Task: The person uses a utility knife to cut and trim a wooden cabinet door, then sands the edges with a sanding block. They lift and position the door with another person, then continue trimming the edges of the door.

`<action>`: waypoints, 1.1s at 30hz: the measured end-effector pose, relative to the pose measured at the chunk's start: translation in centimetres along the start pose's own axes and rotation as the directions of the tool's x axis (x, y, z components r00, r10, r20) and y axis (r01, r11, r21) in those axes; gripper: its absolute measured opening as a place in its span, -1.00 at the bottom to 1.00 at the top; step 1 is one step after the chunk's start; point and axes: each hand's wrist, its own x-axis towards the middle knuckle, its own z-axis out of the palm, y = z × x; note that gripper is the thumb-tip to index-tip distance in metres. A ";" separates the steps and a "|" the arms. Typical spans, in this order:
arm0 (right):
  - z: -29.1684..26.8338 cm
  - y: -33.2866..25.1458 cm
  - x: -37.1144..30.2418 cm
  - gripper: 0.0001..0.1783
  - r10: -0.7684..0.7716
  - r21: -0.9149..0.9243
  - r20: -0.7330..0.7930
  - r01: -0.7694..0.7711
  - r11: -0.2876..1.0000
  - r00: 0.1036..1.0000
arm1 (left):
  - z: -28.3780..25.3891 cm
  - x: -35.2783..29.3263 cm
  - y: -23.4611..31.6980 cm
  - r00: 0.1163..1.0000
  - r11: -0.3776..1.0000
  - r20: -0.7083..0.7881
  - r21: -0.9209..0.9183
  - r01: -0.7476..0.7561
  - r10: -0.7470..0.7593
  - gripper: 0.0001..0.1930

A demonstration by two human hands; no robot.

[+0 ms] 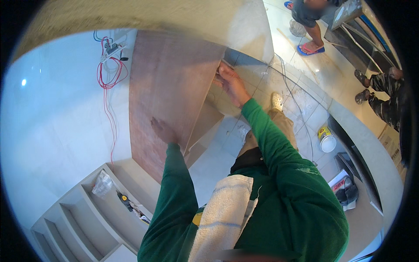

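A large brown wooden panel (168, 83) reaches from the white wall out toward the middle of the view. My left hand (163, 131) lies on its top face, fingers stretched out and holding nothing. At the panel's far right edge is my right hand (232, 83), its fingers closed around the edge near the corner. Part of those fingers is hidden, so a small thing in them cannot be ruled out. Under the right edge a paler board (205, 124) shows.
Red wires (109, 74) hang from an outlet box on the left wall. A grey shelf unit (83, 205) at lower left bears a plastic bag (102, 183) and a yellow-black tool (124, 200). A cable (297, 105) crosses the tiles near a bucket (326, 139). Two people stand at upper right.
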 end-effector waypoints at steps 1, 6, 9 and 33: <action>0.3 0.6 -0.3 -0.49 0.039 -0.010 -0.026 -0.040 0.999 0.999 | 0.0 0.0 0.0 1.000 1.000 0.000 0.004 -0.019 0.019 -0.32; 1.3 3.7 -2.2 -0.49 0.145 -0.062 -0.059 -0.149 0.987 0.988 | -0.2 -0.4 0.7 0.999 1.000 -0.047 -0.001 -0.022 0.022 -0.40; 1.4 4.6 -3.7 -0.54 0.220 -0.150 -0.076 -0.229 0.962 0.973 | -0.2 -0.5 1.1 0.996 0.999 -0.076 0.018 -0.039 0.040 -0.40; 2.9 12.3 -10.0 -0.45 0.644 -0.516 0.060 -0.529 0.674 0.763 | -12.2 -18.0 -6.2 0.844 0.743 -0.214 -0.608 0.278 -0.491 -0.66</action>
